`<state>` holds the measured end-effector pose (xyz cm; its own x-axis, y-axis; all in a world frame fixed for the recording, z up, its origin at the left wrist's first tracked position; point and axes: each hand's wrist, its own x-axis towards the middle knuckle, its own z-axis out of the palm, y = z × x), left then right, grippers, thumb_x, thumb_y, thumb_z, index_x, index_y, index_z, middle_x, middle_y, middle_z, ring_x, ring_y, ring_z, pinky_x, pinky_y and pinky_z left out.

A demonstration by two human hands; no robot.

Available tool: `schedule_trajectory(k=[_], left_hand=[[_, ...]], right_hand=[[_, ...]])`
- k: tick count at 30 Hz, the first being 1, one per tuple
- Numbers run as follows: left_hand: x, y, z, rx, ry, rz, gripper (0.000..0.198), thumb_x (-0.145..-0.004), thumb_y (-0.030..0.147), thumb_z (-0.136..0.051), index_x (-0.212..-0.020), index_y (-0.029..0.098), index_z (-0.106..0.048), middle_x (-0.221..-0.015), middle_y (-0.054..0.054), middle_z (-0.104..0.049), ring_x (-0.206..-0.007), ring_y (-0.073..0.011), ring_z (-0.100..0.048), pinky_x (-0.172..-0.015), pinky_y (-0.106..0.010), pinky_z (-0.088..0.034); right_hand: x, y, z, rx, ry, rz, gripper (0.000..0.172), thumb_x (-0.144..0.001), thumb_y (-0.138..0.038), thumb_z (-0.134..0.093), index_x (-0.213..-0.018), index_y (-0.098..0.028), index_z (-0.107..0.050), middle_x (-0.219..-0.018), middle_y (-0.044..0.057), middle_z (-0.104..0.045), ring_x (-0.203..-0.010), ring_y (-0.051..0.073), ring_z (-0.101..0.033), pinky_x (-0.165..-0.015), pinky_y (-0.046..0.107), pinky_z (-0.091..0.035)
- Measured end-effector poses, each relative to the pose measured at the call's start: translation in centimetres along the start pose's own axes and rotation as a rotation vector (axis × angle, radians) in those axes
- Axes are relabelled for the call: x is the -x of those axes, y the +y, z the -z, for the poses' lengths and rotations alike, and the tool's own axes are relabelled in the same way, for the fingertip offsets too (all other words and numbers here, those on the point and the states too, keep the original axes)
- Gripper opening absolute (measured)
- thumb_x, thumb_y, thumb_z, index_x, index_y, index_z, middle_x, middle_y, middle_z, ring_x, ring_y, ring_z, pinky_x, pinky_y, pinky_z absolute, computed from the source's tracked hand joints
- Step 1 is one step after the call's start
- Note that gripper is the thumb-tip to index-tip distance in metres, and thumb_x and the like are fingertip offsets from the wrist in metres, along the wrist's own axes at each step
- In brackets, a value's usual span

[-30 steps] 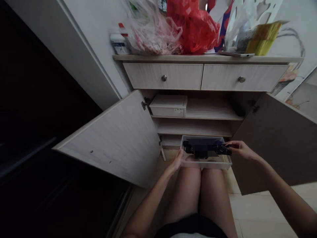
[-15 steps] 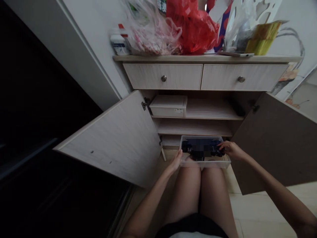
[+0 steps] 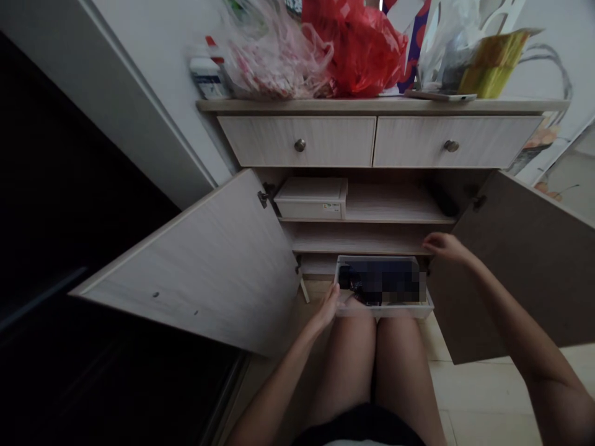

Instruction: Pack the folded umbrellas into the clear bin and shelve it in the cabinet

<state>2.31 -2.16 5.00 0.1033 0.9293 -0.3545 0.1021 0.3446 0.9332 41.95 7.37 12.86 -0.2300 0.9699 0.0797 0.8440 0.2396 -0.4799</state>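
Observation:
A clear plastic box [image 3: 404, 310] rests across my thighs, open at the top. Dark items [image 3: 346, 277] lie inside it, partly blurred, so I cannot name them. My left hand [image 3: 329, 305] grips the box's left wall, thumb near the rim. Above the box's right end and apart from it, my right hand [image 3: 447, 246] hangs in the air in front of the cabinet's shelf opening. Its fingers are drawn together in a pinch; anything between them is too small or hidden to make out.
The cabinet doors stand open on the left [image 3: 186, 266] and right [image 3: 515, 266]. A white lidded box [image 3: 311, 201] sits on the upper shelf [image 3: 390, 207], with a dark object at its right end. Plastic bags [image 3: 356, 52], a bottle [image 3: 207, 77] and a phone [image 3: 441, 95] are on the cabinet top.
My right hand has come up out of the box, away from the dark items, to above its right end. My left hand still holds the box. The view has shifted slightly.

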Motion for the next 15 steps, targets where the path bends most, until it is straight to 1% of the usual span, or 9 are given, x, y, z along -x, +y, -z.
schedule_trajectory(k=[2,3,4,5,7,9,12,15], left_hand=[[0.0,0.2,-0.1,-0.035,0.013,0.018,0.062,-0.093,0.064,-0.04,-0.13,0.018,-0.056,-0.128,-0.013,-0.061,-0.089,-0.02,-0.068,-0.077,-0.029,-0.051],[-0.1,0.2,-0.1,-0.032,0.018,0.031,0.062,-0.093,0.064,-0.039,-0.131,0.018,-0.055,-0.131,-0.014,-0.059,-0.091,-0.0204,-0.068,-0.078,-0.029,-0.052],[-0.3,0.2,-0.2,-0.024,0.027,0.043,0.063,-0.093,0.064,-0.04,-0.133,0.017,-0.054,-0.134,-0.015,-0.057,-0.092,-0.0208,-0.068,-0.079,-0.029,-0.052],[-0.4,0.1,-0.2,-0.014,0.034,0.052,0.065,-0.092,0.064,-0.041,-0.136,0.017,-0.052,-0.136,-0.015,-0.056,-0.093,-0.0213,-0.068,-0.079,-0.029,-0.052],[-0.8,-0.3,-0.1,0.008,0.042,0.06,0.07,-0.09,0.066,-0.044,-0.141,0.017,-0.049,-0.139,-0.017,-0.054,-0.09,-0.0215,-0.069,-0.079,-0.03,-0.052],[-1.1,-0.7,0.0,0.02,0.042,0.054,0.072,-0.088,0.068,-0.046,-0.143,0.02,-0.048,-0.14,-0.015,-0.053,-0.086,-0.0211,-0.069,-0.078,-0.031,-0.052],[-1.5,-1.0,0.1,0.025,0.022,0.038,0.069,-0.088,0.068,-0.046,-0.139,0.022,-0.053,-0.14,-0.013,-0.055,-0.087,-0.0224,-0.069,-0.078,-0.032,-0.053],[-1.5,-1.2,0.2,0.055,0.015,0.015,0.071,-0.087,0.069,-0.046,-0.138,0.02,-0.054,-0.137,-0.014,-0.057,-0.096,-0.026,-0.068,-0.079,-0.033,-0.053]], right_hand=[[-2.3,2.0,1.3,0.075,0.227,-0.151,0.02,-0.083,-0.025,-0.059,-0.099,-0.018,-0.069,-0.103,0.011,-0.069,-0.097,0.025,-0.065,-0.089,0.036,-0.05],[-3.4,2.8,1.8,0.103,0.317,-0.214,0.024,-0.082,-0.021,-0.06,-0.104,-0.016,-0.068,-0.109,0.014,-0.067,-0.103,0.027,-0.063,-0.092,0.039,-0.049],[-4.4,3.6,2.2,0.121,0.385,-0.273,0.03,-0.081,-0.018,-0.06,-0.11,-0.014,-0.066,-0.116,0.017,-0.063,-0.109,0.029,-0.06,-0.095,0.041,-0.047],[-5.3,4.1,2.6,0.134,0.426,-0.328,0.036,-0.081,-0.014,-0.059,-0.117,-0.012,-0.063,-0.123,0.02,-0.059,-0.114,0.03,-0.058,-0.097,0.042,-0.045],[-7.0,4.9,3.2,0.141,0.421,-0.429,0.047,-0.082,-0.008,-0.058,-0.129,-0.007,-0.056,-0.133,0.025,-0.05,-0.123,0.032,-0.051,-0.1,0.041,-0.041],[-8.3,5.5,3.6,0.135,0.363,-0.505,0.055,-0.082,-0.004,-0.058,-0.136,-0.001,-0.048,-0.137,0.032,-0.043,-0.129,0.035,-0.045,-0.101,0.041,-0.036],[-10.0,6.1,3.8,0.104,0.311,-0.578,0.059,-0.08,0.001,-0.059,-0.137,0.008,-0.042,-0.133,0.042,-0.04,-0.131,0.04,-0.041,-0.1,0.044,-0.034],[-11.0,6.4,3.3,0.075,0.331,-0.58,0.057,-0.079,0.0,-0.063,-0.131,0.012,-0.043,-0.13,0.047,-0.036,-0.13,0.045,-0.04,-0.096,0.049,-0.034]])
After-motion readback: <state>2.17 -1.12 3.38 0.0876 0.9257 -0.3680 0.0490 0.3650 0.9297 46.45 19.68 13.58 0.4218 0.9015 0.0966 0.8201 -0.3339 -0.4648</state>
